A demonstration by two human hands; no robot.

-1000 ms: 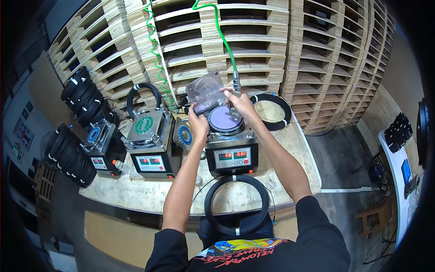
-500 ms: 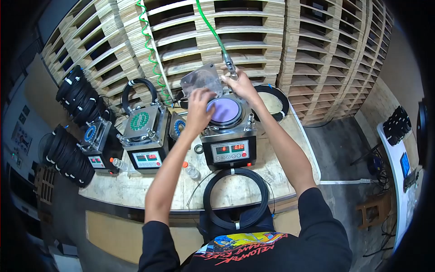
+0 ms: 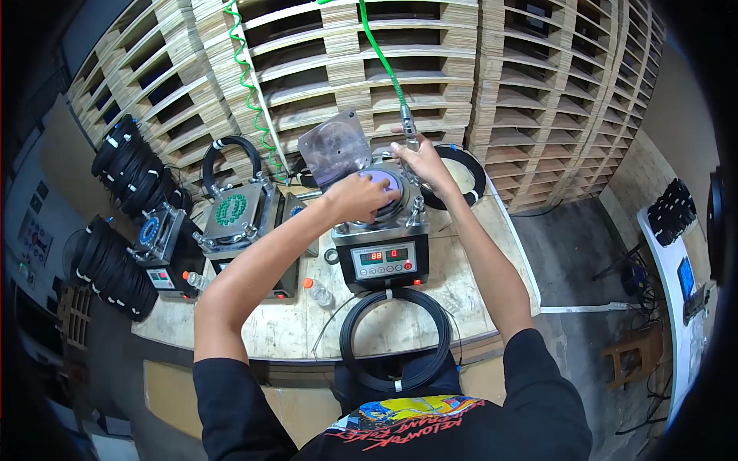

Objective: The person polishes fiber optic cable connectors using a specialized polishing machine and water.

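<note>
Near the middle of the table stands a polishing machine (image 3: 384, 261) with a red digital display and a round purple pad (image 3: 382, 181) on top. My left hand (image 3: 360, 197) reaches over this pad, fingers stretched out across it and hiding much of its surface. Behind that hand, a square metal plate (image 3: 332, 148) leans back at a tilt. My right hand (image 3: 427, 163) is wrapped around an air blow gun (image 3: 408, 127) at the pad's far right, with a green hose (image 3: 379, 52) running up from it.
Two similar machines stand left, one topped with a green ring of connectors (image 3: 231, 209), the other a blue ring (image 3: 150, 230). A small bottle (image 3: 317, 292) and a black cable coil (image 3: 346, 330) are near the front. Stacked wooden pallets (image 3: 430, 73) rise behind.
My left hand has moved from beside the metal plate onto the purple pad. My right hand has shifted slightly right with the air blow gun. The machine's display digits have changed.
</note>
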